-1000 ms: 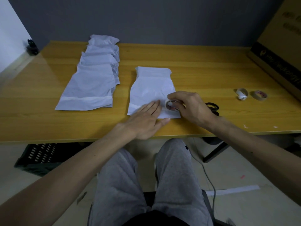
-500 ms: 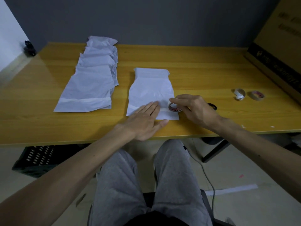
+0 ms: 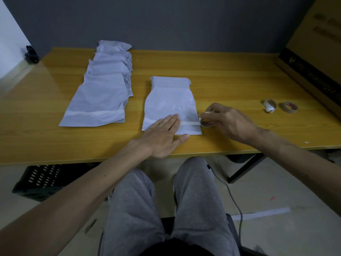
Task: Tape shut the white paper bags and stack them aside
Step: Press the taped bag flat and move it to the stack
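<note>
A white paper bag lies flat in the middle of the wooden table. My left hand presses flat on its near end, fingers straight. My right hand grips a small tape roll just past the bag's right edge. A strip of tape runs from the roll across the bag to my left fingertips. To the left lies an overlapping row of several white bags, the nearest with a tape strip across its near end.
Two more tape rolls lie at the right of the table. A large cardboard box stands at the far right. A black crate sits on the floor under the table's left side.
My right hand has pulled the tape roll rightward off the bag's edge, drawing out a strip of tape across the bag. My left hand stays pressed on the bag.
</note>
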Demonstrator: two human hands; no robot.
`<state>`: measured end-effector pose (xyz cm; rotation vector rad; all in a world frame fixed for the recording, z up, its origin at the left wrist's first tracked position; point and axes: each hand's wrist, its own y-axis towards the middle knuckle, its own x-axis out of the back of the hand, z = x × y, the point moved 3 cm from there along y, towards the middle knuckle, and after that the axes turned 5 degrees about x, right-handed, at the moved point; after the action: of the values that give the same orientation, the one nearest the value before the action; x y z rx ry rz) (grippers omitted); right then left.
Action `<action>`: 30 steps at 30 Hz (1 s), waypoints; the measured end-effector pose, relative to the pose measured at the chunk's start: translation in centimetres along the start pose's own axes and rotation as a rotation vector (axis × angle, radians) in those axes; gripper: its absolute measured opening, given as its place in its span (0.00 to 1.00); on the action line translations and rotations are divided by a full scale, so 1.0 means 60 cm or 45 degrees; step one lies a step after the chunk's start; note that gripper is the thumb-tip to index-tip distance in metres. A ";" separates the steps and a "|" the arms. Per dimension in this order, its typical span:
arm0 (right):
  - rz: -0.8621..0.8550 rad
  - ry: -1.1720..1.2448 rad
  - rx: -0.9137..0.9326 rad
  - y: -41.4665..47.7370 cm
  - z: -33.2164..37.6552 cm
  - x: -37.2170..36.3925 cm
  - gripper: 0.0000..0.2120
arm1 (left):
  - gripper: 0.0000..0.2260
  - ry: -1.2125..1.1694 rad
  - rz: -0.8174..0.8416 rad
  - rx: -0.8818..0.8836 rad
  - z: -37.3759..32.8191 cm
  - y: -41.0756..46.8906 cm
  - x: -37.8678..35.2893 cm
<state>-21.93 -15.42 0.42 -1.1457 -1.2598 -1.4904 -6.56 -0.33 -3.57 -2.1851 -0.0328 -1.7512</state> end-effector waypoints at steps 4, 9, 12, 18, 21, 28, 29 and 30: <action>0.089 -0.107 0.024 0.006 0.006 0.012 0.23 | 0.34 -0.003 -0.008 0.004 -0.002 0.000 0.000; 0.198 -0.200 0.050 0.020 0.017 0.016 0.27 | 0.34 -0.013 0.015 0.003 0.000 0.001 0.001; 0.161 -0.198 0.012 0.031 0.014 0.020 0.27 | 0.34 -0.002 0.010 -0.012 0.001 0.002 0.002; 0.025 0.096 0.047 0.042 0.015 0.021 0.11 | 0.34 0.023 0.028 -0.005 -0.002 0.000 0.003; -0.014 0.202 0.050 0.048 0.013 0.019 0.10 | 0.34 0.025 0.045 -0.001 -0.004 -0.003 0.008; -0.141 0.299 -0.020 0.037 0.010 0.005 0.11 | 0.34 0.114 0.007 0.016 -0.005 -0.006 0.013; -0.158 0.315 -0.027 0.035 0.013 0.003 0.11 | 0.33 0.104 0.008 0.025 -0.004 -0.007 0.016; -0.171 0.330 -0.043 0.034 0.014 0.000 0.11 | 0.33 0.082 0.005 0.034 -0.004 -0.007 0.020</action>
<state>-19.88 -14.84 0.92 -0.8695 -1.1536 -1.7050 -6.62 -0.23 -2.27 -2.1078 -0.0361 -1.8073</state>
